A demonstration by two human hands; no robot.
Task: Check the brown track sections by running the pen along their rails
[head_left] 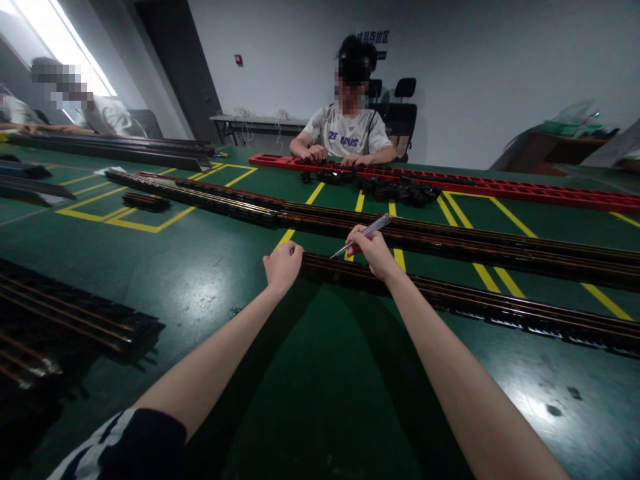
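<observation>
the right hand [365,245] pinches a slim clear-handled tool [376,227], tip down-left, over a long black rail [450,296] running rightward from the curled left hand [283,268], grip unclear.

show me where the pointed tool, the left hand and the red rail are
pointed tool [377,225], head view: its wide upper end
left hand [283,268], head view: back of the hand
red rail [500,185], head view: stretch right of its middle

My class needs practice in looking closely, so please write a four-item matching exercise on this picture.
Things
1. Slim tool
2. Left hand
3. Long slatted frame
4. Tabletop lines

Descriptions
A. Red
B. At the left end of the near dark strip
C. Yellow
D. In the right hand

Pairs: 1-D, 2-B, 3-A, 4-C
</observation>
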